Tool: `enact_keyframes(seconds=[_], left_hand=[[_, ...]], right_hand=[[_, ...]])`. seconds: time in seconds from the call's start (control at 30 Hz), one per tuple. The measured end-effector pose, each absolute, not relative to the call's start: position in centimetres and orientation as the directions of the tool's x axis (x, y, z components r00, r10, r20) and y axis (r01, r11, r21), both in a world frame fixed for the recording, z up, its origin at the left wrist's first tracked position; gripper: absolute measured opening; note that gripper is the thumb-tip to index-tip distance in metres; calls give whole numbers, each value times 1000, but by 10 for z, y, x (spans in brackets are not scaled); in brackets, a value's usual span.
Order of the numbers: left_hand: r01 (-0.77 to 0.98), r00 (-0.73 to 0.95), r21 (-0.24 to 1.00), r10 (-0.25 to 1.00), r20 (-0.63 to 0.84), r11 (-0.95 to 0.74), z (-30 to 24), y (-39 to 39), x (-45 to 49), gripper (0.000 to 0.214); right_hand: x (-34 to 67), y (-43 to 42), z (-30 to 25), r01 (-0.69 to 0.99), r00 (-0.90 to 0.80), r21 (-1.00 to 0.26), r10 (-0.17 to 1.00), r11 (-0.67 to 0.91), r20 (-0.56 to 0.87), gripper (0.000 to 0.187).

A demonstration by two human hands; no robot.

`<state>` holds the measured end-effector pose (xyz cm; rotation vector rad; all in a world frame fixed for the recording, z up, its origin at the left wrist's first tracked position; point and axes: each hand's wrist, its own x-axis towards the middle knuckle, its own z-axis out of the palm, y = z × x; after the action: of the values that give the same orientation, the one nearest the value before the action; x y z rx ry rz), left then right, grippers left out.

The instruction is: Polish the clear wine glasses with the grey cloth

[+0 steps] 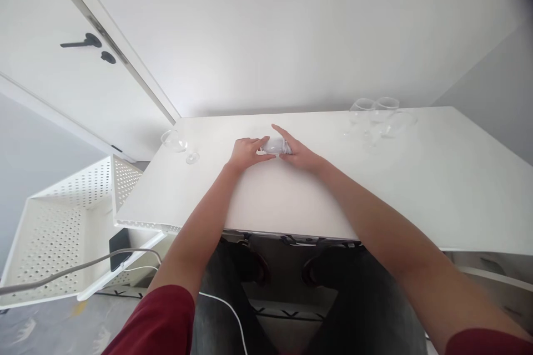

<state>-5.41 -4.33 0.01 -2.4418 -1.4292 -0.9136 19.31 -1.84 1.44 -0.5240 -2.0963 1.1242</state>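
Observation:
Above the middle of the white table, a small clear glass [272, 146] lies sideways between my two hands. My left hand [249, 153] is closed round its left end, with the thumb and fingers on either side. My right hand [303, 155] grips the other end, one finger stretched up and away. Something pale and crumpled, perhaps a cloth, shows at that right end; I cannot make out what it is. The palms hide both ends of the glass.
A stemmed glass [175, 143] stands at the table's left end. Several more clear stemmed glasses [365, 116] are grouped at the back right. The white tabletop [287, 199] meets a wall behind. A perforated white bin [54, 244] holding a dark phone-like slab [120, 248] sits lower left, crossed by a grey cable [83, 268].

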Motion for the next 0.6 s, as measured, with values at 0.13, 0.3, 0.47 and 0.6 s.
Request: enact_keyframes(seconds=[0.13,0.3,0.47,0.6], left_hand=[[844,282,200,729,624,-498,3,-43,-50,65],[838,155,280,697,700,-468,7,-40,-42,56],[720,238,339,674,700,-606,9,-40,-45,49],[652,232,421,694,682,-631,11,-43,-46,40]], right_hand=[[192,-14,12,-79,-622,-926,708,369,335,91],[189,-13,14,-264,-487,-964,858,34,164,85],[191,-11,14,-401,-428,-906,902,-134,56,80],[190,-6,11,-447,-389,-884,919,-134,57,74]])
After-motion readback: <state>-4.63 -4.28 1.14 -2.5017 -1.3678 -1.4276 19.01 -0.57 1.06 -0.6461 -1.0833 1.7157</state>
